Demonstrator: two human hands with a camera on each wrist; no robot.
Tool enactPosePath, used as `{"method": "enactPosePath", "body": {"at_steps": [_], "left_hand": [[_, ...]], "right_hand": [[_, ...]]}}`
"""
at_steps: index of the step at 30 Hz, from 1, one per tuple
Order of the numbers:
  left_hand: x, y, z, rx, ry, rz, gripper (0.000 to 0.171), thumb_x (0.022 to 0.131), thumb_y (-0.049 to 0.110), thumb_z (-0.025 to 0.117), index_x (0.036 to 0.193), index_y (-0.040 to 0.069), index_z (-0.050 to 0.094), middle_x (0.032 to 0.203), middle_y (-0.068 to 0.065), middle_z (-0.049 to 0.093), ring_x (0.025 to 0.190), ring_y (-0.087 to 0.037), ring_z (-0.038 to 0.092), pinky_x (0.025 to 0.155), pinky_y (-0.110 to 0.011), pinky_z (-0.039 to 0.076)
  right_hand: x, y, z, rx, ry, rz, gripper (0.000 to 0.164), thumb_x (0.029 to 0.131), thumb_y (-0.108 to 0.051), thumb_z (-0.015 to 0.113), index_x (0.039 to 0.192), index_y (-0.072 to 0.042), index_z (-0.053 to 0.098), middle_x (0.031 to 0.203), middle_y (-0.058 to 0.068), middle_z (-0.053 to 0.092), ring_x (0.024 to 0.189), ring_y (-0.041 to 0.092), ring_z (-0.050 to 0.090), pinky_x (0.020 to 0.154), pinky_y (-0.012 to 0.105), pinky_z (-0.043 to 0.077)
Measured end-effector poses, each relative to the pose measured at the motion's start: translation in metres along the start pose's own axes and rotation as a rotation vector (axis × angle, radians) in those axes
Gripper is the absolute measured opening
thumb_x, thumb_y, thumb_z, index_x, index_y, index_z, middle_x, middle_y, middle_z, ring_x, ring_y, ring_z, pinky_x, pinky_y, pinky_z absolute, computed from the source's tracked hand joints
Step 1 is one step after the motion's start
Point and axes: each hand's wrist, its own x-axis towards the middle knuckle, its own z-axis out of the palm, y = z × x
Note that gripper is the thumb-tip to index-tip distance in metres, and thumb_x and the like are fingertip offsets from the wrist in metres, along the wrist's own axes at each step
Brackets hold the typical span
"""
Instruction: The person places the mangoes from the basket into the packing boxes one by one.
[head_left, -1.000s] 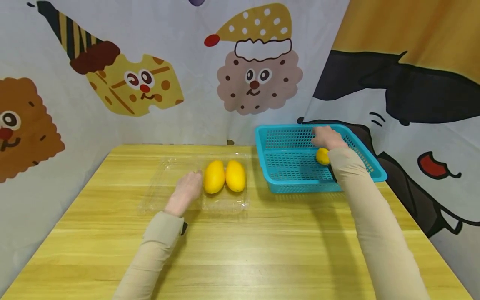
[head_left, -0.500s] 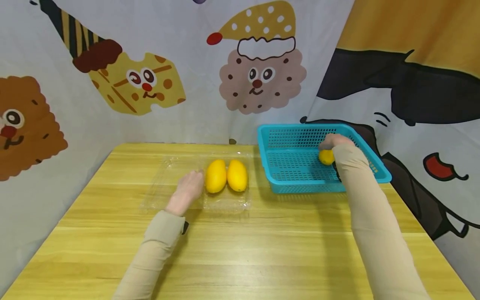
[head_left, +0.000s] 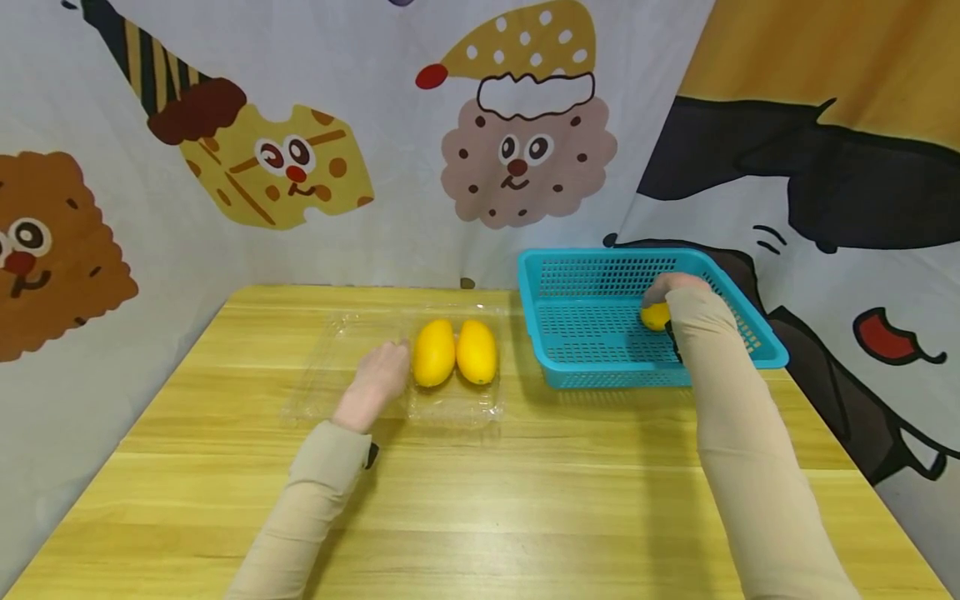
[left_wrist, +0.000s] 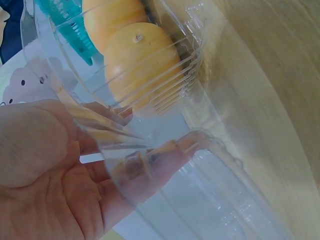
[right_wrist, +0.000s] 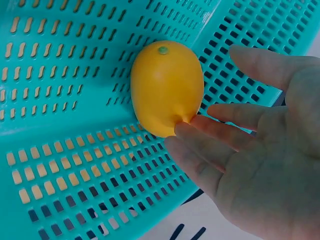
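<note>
My left hand (head_left: pixel 382 372) pinches the middle edge of an unfolded clear plastic clamshell box (head_left: pixel 456 408); its fingers (left_wrist: pixel 145 170) show through the plastic in the left wrist view. Two yellow mangoes (head_left: pixel 477 352) lie side by side in the box's right half. Over at the right, my right hand (head_left: pixel 675 285) reaches down into a blue plastic basket (head_left: pixel 581 367). There a third mango (right_wrist: pixel 167 90) lies against the perforated wall. With the thumb spread apart, the fingertips (right_wrist: pixel 187 131) of that hand touch the mango's lower end.
The wooden table (head_left: pixel 510 508) carries both the box and the basket. Behind it hangs a white curtain (head_left: pixel 405 242) with cartoon prints, close to the basket's far rim (head_left: pixel 600 252).
My right hand has come down from the basket's far side to the mango inside it. The left hand and the two mangoes in the box stay put; the head view shifts slightly.
</note>
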Motion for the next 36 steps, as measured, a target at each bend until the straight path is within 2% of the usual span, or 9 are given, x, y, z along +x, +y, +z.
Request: {"method": "enactPosePath", "body": {"at_steps": [6, 9, 11, 15, 18, 23, 26, 33, 36], "left_hand": [[0.0, 0.0, 0.002, 0.015, -0.008, -0.004, 0.042, 0.091, -0.006, 0.046, 0.132, -0.01, 0.047, 0.094, -0.027, 0.065, 0.069, -0.028, 0.06, 0.057, -0.037, 0.055], [0.001, 0.0, 0.003, 0.012, -0.012, -0.007, 0.042, 0.091, -0.006, 0.046, 0.132, -0.01, 0.047, 0.094, -0.027, 0.065, 0.068, -0.027, 0.059, 0.056, -0.036, 0.054], [0.001, 0.0, 0.003, 0.006, -0.015, -0.013, 0.042, 0.091, -0.006, 0.046, 0.133, -0.01, 0.047, 0.093, -0.026, 0.065, 0.066, -0.026, 0.058, 0.054, -0.034, 0.053], [0.001, 0.0, 0.002, -0.007, -0.023, -0.019, 0.041, 0.092, -0.005, 0.045, 0.132, -0.01, 0.047, 0.091, -0.025, 0.064, 0.063, -0.023, 0.054, 0.05, -0.031, 0.05], [0.001, 0.001, 0.001, 0.002, -0.019, -0.012, 0.042, 0.091, -0.006, 0.046, 0.132, -0.011, 0.047, 0.092, -0.026, 0.065, 0.063, -0.023, 0.054, 0.051, -0.031, 0.051], [0.001, 0.001, 0.0, 0.002, -0.02, -0.007, 0.042, 0.09, -0.007, 0.046, 0.131, -0.011, 0.048, 0.091, -0.025, 0.064, 0.063, -0.023, 0.055, 0.051, -0.031, 0.051], [0.001, 0.0, -0.001, -0.003, -0.024, -0.01, 0.041, 0.09, -0.008, 0.046, 0.13, -0.011, 0.048, 0.088, -0.024, 0.064, 0.063, -0.022, 0.053, 0.049, -0.029, 0.049], [0.002, -0.001, 0.0, 0.002, -0.03, -0.017, 0.041, 0.09, -0.007, 0.046, 0.131, -0.01, 0.048, 0.087, -0.023, 0.064, 0.062, -0.021, 0.051, 0.048, -0.028, 0.047], [0.002, -0.001, 0.0, 0.0, -0.034, -0.012, 0.042, 0.09, -0.007, 0.046, 0.132, -0.011, 0.047, 0.087, -0.023, 0.064, 0.061, -0.021, 0.05, 0.047, -0.027, 0.046]], "right_hand": [[0.003, 0.002, 0.002, 0.071, 0.01, 0.081, 0.063, 0.093, -0.032, 0.045, 0.136, 0.012, 0.035, 0.128, 0.034, 0.042, 0.106, 0.038, 0.047, 0.085, 0.043, 0.052], [0.0, 0.002, 0.003, 0.09, 0.011, 0.088, 0.06, 0.093, -0.029, 0.044, 0.134, 0.014, 0.036, 0.124, 0.034, 0.043, 0.099, 0.035, 0.047, 0.08, 0.04, 0.052], [-0.005, 0.0, 0.003, 0.096, 0.016, 0.085, 0.062, 0.094, -0.027, 0.044, 0.137, 0.016, 0.031, 0.128, 0.037, 0.039, 0.102, 0.037, 0.046, 0.085, 0.041, 0.051], [-0.02, -0.007, 0.004, 0.141, 0.035, 0.153, 0.067, 0.095, -0.029, 0.044, 0.141, 0.016, 0.025, 0.138, 0.039, 0.031, 0.115, 0.04, 0.042, 0.098, 0.045, 0.047], [-0.018, -0.006, 0.007, 0.18, 0.047, 0.18, 0.063, 0.096, -0.027, 0.045, 0.141, 0.014, 0.028, 0.136, 0.037, 0.035, 0.117, 0.04, 0.044, 0.097, 0.046, 0.048], [0.014, 0.01, 0.012, 0.123, 0.061, 0.057, 0.05, 0.095, -0.016, 0.045, 0.134, 0.014, 0.036, 0.122, 0.034, 0.045, 0.102, 0.038, 0.05, 0.081, 0.044, 0.052], [0.021, 0.011, 0.011, 0.095, 0.066, 0.007, 0.048, 0.094, -0.013, 0.047, 0.135, 0.01, 0.037, 0.121, 0.034, 0.045, 0.097, 0.037, 0.049, 0.077, 0.043, 0.051], [0.018, 0.004, 0.011, 0.079, 0.059, 0.037, 0.059, 0.094, -0.026, 0.047, 0.142, 0.005, 0.031, 0.124, 0.032, 0.043, 0.1, 0.035, 0.047, 0.085, 0.046, 0.047], [0.012, 0.0, 0.011, 0.07, 0.04, 0.008, 0.063, 0.095, -0.027, 0.046, 0.145, 0.005, 0.025, 0.131, 0.034, 0.039, 0.109, 0.039, 0.045, 0.094, 0.05, 0.045]]}}
